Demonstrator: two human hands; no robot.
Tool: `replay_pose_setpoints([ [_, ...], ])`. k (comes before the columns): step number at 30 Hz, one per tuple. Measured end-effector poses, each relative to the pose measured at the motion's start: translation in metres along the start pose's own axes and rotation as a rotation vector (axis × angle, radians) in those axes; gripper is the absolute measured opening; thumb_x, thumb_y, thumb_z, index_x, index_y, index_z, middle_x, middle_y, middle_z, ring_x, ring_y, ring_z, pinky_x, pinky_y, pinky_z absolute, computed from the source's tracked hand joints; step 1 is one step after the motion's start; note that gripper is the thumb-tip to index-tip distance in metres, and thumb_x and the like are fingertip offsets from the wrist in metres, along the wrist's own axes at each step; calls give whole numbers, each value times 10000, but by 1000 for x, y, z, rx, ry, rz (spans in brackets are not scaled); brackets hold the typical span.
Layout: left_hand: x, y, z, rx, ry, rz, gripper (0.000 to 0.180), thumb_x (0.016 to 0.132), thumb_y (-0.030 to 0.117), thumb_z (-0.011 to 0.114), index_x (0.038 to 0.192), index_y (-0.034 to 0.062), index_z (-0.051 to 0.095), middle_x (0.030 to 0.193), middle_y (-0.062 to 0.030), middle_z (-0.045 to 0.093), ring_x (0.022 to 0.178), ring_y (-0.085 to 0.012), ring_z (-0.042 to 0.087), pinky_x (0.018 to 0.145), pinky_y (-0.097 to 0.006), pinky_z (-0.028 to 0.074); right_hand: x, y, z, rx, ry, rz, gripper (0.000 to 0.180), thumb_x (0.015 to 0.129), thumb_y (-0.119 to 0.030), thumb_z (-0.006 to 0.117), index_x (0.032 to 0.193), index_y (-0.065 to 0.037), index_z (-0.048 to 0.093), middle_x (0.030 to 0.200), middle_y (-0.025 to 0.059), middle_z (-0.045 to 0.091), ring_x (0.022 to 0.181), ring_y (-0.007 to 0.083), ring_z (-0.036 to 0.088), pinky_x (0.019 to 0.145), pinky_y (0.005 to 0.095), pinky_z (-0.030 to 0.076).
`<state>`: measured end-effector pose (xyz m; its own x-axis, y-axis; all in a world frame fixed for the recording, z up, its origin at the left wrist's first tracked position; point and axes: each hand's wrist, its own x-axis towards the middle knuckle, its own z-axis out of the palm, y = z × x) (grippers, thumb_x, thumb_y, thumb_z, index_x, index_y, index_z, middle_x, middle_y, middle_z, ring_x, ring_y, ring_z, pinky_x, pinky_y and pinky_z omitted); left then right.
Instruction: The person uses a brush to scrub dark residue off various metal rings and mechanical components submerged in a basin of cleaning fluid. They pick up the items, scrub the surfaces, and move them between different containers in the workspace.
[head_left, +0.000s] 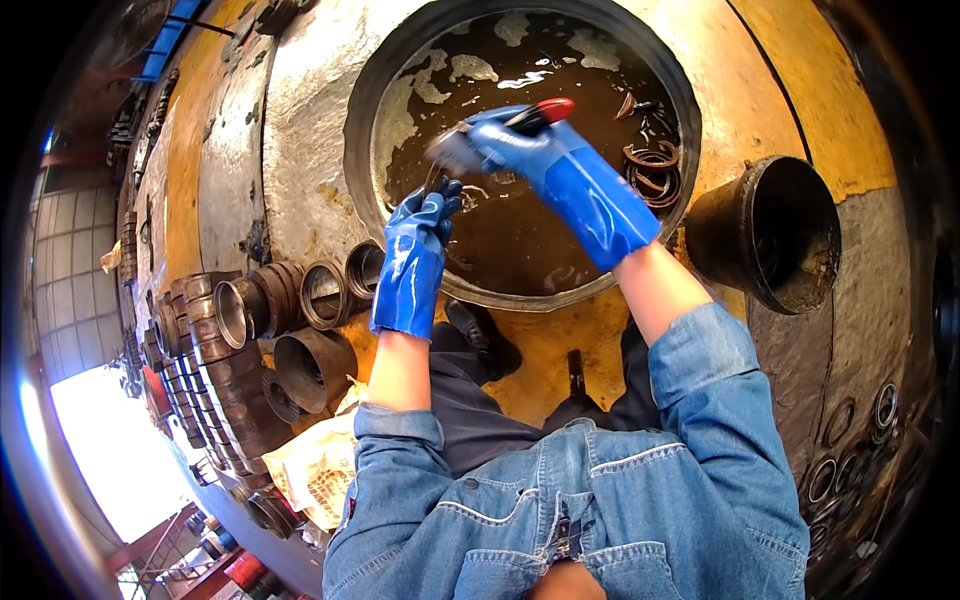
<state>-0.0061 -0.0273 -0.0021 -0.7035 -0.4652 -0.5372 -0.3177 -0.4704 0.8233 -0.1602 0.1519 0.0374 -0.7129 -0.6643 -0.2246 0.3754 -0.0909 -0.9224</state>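
Both hands wear long blue rubber gloves over a wide round tub (360, 130) of murky brown, foamy liquid. My right hand (510, 140) is closed around a tool with a red-and-black handle (545, 113). Its greyish head, blurred by motion, lies at the hand's left side, so its kind is unclear. Just below it, my left hand (425, 215) has its fingers curled near the tub's left inner side. A thin, dark piece seems to stick up from those fingers, but it is too blurred to name. Curved metal rings (652, 172) lie at the tub's right inner side.
A dark, open metal cylinder (790, 235) lies right of the tub. Metal rings and sleeves (325, 294) line the left, with a short pipe section (315, 368) and a yellowish sack (320, 460) closer to me. More rings (822, 480) lie at lower right.
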Motion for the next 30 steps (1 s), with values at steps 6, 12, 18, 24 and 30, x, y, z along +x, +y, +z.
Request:
replay_pose_setpoints([
  [6,-11,-5,10,35,16,50,249,1036,127,676,1281,78,681,1225,-79,774,1023,-150,740,695,-200,466,2,4,-13,-535,61,1,270,945,-318,709,999,-61,775,937,51,790,811,119,722,773,276,586],
  [12,-15,8,22,-22,-85,-60,283,1035,131,677,1311,68,665,1249,-105,763,1023,-139,735,728,-216,491,-2,37,-64,-514,466,316,332,868,-293,682,1052,-34,776,946,182,765,887,278,745,818,381,561],
  [18,-26,15,49,121,-304,-37,404,1073,314,618,1346,18,650,1122,-112,784,779,-97,673,612,-215,431,-19,26,-73,-511,384,402,347,838,-272,712,997,37,737,901,206,744,845,299,734,803,406,560],
  [24,-5,-12,47,-187,-359,223,457,1010,193,721,1409,-2,614,1237,-172,746,1016,-255,747,852,-368,601,-33,-5,-72,-479,620,240,268,829,-271,693,904,-14,711,763,79,696,704,179,651,684,353,517],
  [30,14,-13,27,-344,-472,-159,616,1073,443,598,1487,-4,504,1315,-167,700,835,-209,701,836,-433,616,-26,6,-101,-483,591,343,223,823,-258,684,870,-40,684,738,72,659,684,166,605,678,349,503],
])
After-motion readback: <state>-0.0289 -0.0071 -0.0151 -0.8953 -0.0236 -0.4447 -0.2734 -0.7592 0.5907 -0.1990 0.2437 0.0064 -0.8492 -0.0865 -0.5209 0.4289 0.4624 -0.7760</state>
